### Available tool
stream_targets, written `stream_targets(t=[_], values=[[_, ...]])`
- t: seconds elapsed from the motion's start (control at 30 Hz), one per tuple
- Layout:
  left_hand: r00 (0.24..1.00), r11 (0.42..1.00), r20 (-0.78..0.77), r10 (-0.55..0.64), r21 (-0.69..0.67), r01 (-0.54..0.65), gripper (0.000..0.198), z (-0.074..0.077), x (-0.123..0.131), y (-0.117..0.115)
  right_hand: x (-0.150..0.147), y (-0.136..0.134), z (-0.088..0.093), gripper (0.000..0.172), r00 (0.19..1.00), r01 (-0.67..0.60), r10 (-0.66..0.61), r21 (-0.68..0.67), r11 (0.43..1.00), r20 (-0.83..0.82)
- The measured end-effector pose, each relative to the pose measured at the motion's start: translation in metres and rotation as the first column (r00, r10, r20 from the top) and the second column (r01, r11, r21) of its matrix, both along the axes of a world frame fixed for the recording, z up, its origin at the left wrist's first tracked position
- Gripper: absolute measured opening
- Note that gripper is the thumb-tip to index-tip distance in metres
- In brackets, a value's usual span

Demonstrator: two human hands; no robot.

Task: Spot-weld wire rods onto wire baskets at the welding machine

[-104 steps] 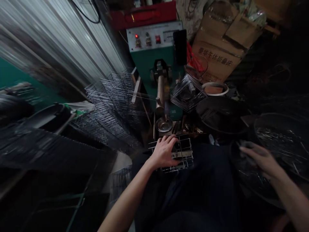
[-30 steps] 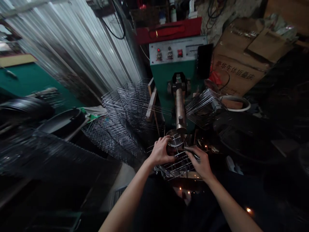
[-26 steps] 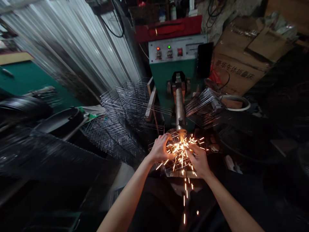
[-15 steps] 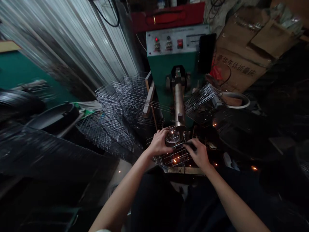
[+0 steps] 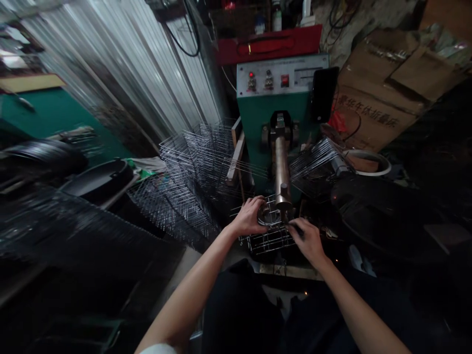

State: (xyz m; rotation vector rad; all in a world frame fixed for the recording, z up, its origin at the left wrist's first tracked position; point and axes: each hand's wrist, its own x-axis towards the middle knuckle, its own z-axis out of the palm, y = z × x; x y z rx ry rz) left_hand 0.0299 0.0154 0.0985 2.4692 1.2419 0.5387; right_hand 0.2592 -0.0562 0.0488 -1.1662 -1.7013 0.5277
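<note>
A wire grid (image 5: 271,242) lies under the metal cylinder arm (image 5: 282,169) of the green machine (image 5: 254,110). My left hand (image 5: 251,216) is closed on the grid's left part, thumb and fingers curved around a round metal piece (image 5: 268,216). To the right, just below the cylinder's tip, my right hand (image 5: 306,237) is pinched at the grid's edge. A dark thing shows between its fingers, too dim to name. The fingertips of both hands are partly hidden against the wires.
Stacked wire grids (image 5: 188,182) stand left of the machine. Thin wire rods (image 5: 313,160) lie at its right, near a white bowl (image 5: 383,164) and cardboard (image 5: 368,108). A black phone (image 5: 324,95) hangs on the machine's front. A wooden bar (image 5: 291,271) sits below the grid.
The view has shifted, so the scene sits lower and further right. Most of the bright sparks around the grid are gone. Both hands keep nearly the same place on the grid.
</note>
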Motion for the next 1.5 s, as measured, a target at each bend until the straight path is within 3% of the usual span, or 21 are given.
stream_targets(t=[0.1, 0.2, 0.27, 0.33, 0.43, 0.53, 0.63, 0.73, 0.9, 1.03, 1.13, 1.2, 1.23, 1.3, 1.37, 1.5], values=[[1.0, 1.0, 0.014, 0.014, 0.021, -0.014, 0.079, 0.003, -0.007, -0.004, 0.008, -0.002, -0.001, 0.022, 0.994, -0.021, 0.004, -0.151, 0.988, -0.113], [0.991, 0.995, 0.097, 0.097, 0.015, -0.099, 0.098, -0.007, -0.038, -0.016, 0.036, -0.02, -0.001, 0.034, 0.921, -0.135, -0.024, -0.377, 0.916, -0.389], [0.95, 0.977, 0.23, 0.211, -0.067, -0.201, 0.114, -0.028, -0.066, -0.029, 0.06, -0.039, -0.002, 0.047, 0.844, -0.194, -0.106, -0.483, 0.854, -0.526], [0.879, 0.938, 0.362, 0.31, -0.269, -0.22, 0.129, -0.057, -0.087, -0.041, 0.08, -0.06, -0.004, 0.049, 0.784, -0.195, -0.219, -0.566, 0.801, -0.581], [0.777, 0.834, 0.505, 0.376, -0.55, -0.046, 0.138, -0.101, -0.094, -0.052, 0.09, -0.085, -0.007, 0.049, 0.715, -0.14, -0.389, -0.663, 0.735, -0.582], [0.643, 0.773, 0.634, 0.429, -0.626, 0.102, 0.128, -0.122, -0.082, -0.051, 0.076, -0.098, -0.006, 0.05, 0.685, -0.144, -0.436, -0.695, 0.705, -0.584], [0.563, 0.783, 0.685, 0.462, -0.614, 0.104, 0.117, -0.118, -0.076, -0.052, 0.056, -0.105, 0.005, 0.051, 0.667, -0.216, -0.423, -0.703, 0.678, -0.613], [0.57, 0.816, 0.686, 0.452, -0.576, 0.047, 0.113, -0.105, -0.077, -0.067, 0.041, -0.11, 0.024, 0.051, 0.659, -0.277, -0.403, -0.702, 0.656, -0.636], [0.701, 0.875, 0.64, 0.314, -0.482, 0.048, 0.113, -0.082, -0.058, -0.106, 0.033, -0.117, 0.051, 0.041, 0.663, -0.441, -0.277, -0.662, 0.606, -0.696], [0.825, 0.917, 0.518, 0.227, -0.4, -0.001, 0.116, -0.06, -0.016, -0.111, 0.031, -0.11, 0.064, 0.051, 0.66, -0.559, -0.057, -0.541, 0.628, -0.749], [0.9, 0.932, 0.366, 0.237, -0.348, -0.104, 0.118, -0.047, 0.016, -0.103, 0.027, -0.096, 0.072, 0.04, 0.831, -0.498, 0.21, -0.522, 0.692, -0.514], [0.926, 0.937, 0.286, 0.247, -0.314, -0.153, 0.119, -0.042, 0.033, -0.099, 0.023, -0.086, 0.073, 0.025, 0.93, -0.368, 0.328, -0.438, 0.82, -0.167], [0.934, 0.941, 0.261, 0.245, -0.295, -0.164, 0.119, -0.041, 0.039, -0.098, 0.022, -0.082, 0.07, 0.023, 0.938, -0.322, 0.347, -0.353, 0.879, 0.008], [0.944, 0.947, 0.23, 0.237, -0.27, -0.172, 0.119, -0.042, 0.049, -0.096, 0.019, -0.076, 0.059, 0.019, 0.9, -0.297, 0.331, -0.156, 0.942, 0.284], [0.947, 0.946, 0.21, 0.242, -0.27, -0.182, 0.121, -0.044, 0.055, -0.097, 0.018, -0.074, 0.044, 0.021, 0.844, -0.29, 0.247, 0.018, 0.957, 0.477], [0.937, 0.936, 0.222, 0.271, -0.287, -0.203, 0.121, -0.049, 0.058, -0.102, 0.022, -0.082, 0.022, 0.043, 0.71, -0.278, 0.101, 0.145, 0.95, 0.697]])
